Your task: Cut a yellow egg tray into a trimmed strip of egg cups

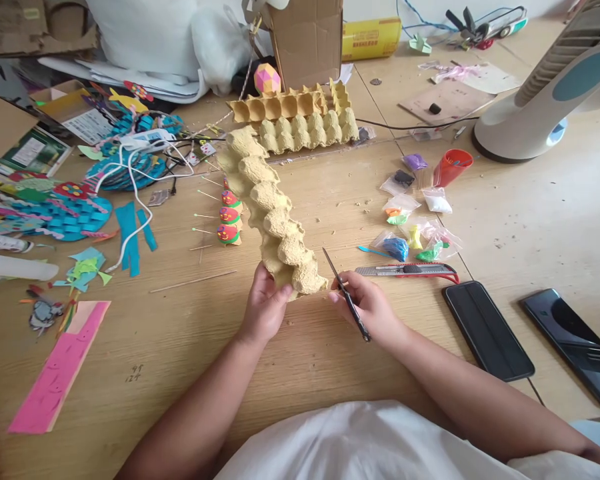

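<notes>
My left hand (266, 305) grips the near end of a long yellow egg carton strip (285, 230), thumb on top. The strip is raised, bumps upward, and slants away to the far left. My right hand (367, 307) is closed around dark, slim scissors (349, 300), seen edge-on, with their pointed tip facing away from me. The blades are just right of the strip's near end and apart from it. Left of the strip stands a small painted egg carton figure (229, 217) in red and green, with several pin-like sticks beside it.
More egg carton pieces (307, 130) lie at the back. To the right are clay packets (395, 247), a red cup (453, 167), a box cutter (407, 270), two phones (487, 330) and a white fan (520, 127). Paper crafts (55, 207) and a pink strip (63, 367) lie left.
</notes>
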{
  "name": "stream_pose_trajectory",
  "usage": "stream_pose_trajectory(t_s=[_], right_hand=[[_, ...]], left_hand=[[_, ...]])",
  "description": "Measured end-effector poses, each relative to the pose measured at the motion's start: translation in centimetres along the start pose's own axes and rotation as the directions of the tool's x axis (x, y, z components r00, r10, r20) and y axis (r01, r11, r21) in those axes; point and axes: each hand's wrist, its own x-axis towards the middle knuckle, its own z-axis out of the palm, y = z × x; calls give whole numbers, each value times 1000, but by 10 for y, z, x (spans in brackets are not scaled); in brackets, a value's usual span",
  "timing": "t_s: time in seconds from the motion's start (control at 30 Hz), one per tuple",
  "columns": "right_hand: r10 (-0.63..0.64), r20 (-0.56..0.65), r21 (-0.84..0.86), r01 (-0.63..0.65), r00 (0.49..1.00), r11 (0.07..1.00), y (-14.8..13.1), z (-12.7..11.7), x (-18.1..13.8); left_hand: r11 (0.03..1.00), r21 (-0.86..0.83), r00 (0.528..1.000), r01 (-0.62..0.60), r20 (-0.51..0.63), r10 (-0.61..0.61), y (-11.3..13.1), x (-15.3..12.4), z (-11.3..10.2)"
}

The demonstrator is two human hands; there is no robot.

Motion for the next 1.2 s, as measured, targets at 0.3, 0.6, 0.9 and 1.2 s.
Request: stream_pose_trajectory(t_s=[0.3,0.6,0.9,1.2], right_hand=[[-51,12,-44,52,999,998,3,-1,-2],[-297,76,-521,292,952,802,-3,-9,-3],[-340,99,-669,315,935,673,2,-12,0],[-346,108,-693,320,932,646,5,-13,-1]], left_hand=[[999,-30,999,-23,-28,22,4,4,-1],[998,-70,1000,7,-16,-9,7,5,1],[989,-111,994,97,-41,-102,12,6,0],[986,-120,990,117,-69,-125,13,6,-2]])
